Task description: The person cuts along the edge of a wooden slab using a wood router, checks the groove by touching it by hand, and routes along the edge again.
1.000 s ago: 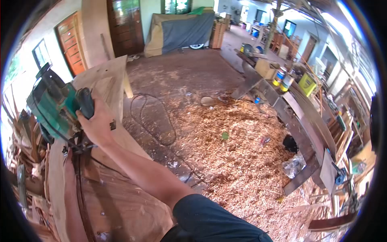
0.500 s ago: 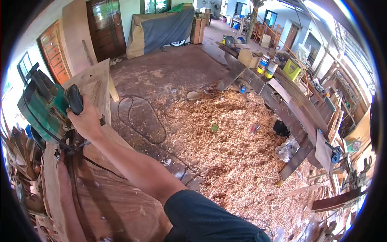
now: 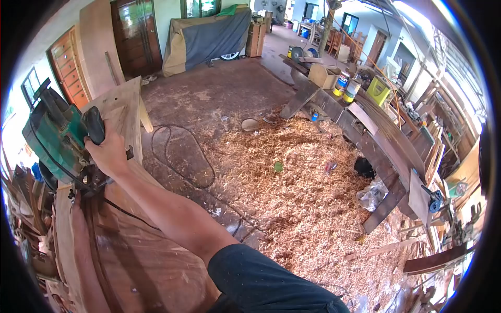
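Note:
A green router [image 3: 55,135] with a black side handle [image 3: 94,125] stands over a long wooden plank [image 3: 122,112] at the left. My right hand [image 3: 110,154] is closed around that handle, the arm stretched across from the lower right. Along the lower left edge a forearm, seemingly my left one, runs up towards the router base. My left hand is hidden behind the tool and its cord, so its fingers do not show. The black power cord [image 3: 128,213] trails from the router over the wood.
Wood shavings [image 3: 297,177] cover the floor to the right, with a looped cable [image 3: 213,175] beside them. A dark wooden bench [image 3: 360,135] carries paint cans [image 3: 342,84] and a yellow-green container [image 3: 378,91]. Scrap wood [image 3: 23,195] is piled at the far left.
My right hand and the router have shifted very slightly left, and my right sleeve has moved a little left too. My grip on the handle stays the same.

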{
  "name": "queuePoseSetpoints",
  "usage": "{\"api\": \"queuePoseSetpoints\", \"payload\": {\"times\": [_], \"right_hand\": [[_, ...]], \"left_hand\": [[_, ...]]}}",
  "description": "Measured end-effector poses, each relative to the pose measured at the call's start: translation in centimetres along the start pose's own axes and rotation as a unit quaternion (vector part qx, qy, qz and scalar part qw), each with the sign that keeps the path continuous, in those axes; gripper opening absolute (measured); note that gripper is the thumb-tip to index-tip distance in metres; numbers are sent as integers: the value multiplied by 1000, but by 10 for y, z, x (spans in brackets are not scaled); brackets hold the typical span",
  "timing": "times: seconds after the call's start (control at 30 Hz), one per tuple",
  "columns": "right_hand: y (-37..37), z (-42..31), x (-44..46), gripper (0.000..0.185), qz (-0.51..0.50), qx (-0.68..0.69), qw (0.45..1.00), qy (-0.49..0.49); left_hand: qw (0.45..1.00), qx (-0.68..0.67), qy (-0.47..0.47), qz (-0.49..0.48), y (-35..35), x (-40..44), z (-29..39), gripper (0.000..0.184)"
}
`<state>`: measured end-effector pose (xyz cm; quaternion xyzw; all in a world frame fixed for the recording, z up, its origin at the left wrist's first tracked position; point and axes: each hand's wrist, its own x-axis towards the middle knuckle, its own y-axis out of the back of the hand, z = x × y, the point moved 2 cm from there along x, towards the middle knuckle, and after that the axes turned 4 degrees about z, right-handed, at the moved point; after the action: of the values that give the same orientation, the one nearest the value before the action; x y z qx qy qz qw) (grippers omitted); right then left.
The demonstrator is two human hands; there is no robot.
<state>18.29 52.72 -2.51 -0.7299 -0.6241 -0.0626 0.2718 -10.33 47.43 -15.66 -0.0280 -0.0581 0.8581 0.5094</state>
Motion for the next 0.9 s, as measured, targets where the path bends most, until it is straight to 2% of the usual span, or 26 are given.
{"api": "queuePoseSetpoints", "payload": {"times": [0.13, 0.23, 0.37, 0.4, 0.5, 0.53, 0.57, 0.6, 0.63, 0.77, 0.9], "right_hand": [[-2, 4, 4, 37, 5, -1, 1000, 5], [-4, 12, 7, 38, 13, 1, 1000, 18], [-2, 5, 5, 41, -14, 8, 1000, -17], [-9, 19, 11, 43, 28, 7, 996, 88], [-2, 4, 21, 41, 9, -22, 999, 23], [0, -5, 22, 42, 13, -47, 999, 9], [0, -20, 23, 42, 9, -44, 999, 8], [-7, -7, 30, 42, 1, -41, 999, 33], [-11, 10, 35, 42, 16, -30, 999, 40], [-14, 36, 48, 39, 17, -10, 1000, 22], [-13, 28, 47, 33, 15, -5, 1000, -7]], "left_hand": [[1000, -3, 8, -20, -5, 2, 7, 56], [998, 43, 17, -32, -14, -9, 19, 54], [995, -44, 49, -70, -13, 4, 6, 50], [995, -55, 53, -58, -19, 6, 1, 49], [997, -76, 29, -16, -69, -41, 41, 49], [996, -77, 28, -38, -68, -32, 38, 48], [997, -68, 15, -45, -43, 10, 6, 46], [991, -115, 20, -59, -62, -12, 20, 43], [999, 42, -14, 30, -64, -19, 36, 39], [996, -35, 72, 28, -84, -40, 59, 32], [999, -40, 32, 17, -88, -33, 53, 33]]}}
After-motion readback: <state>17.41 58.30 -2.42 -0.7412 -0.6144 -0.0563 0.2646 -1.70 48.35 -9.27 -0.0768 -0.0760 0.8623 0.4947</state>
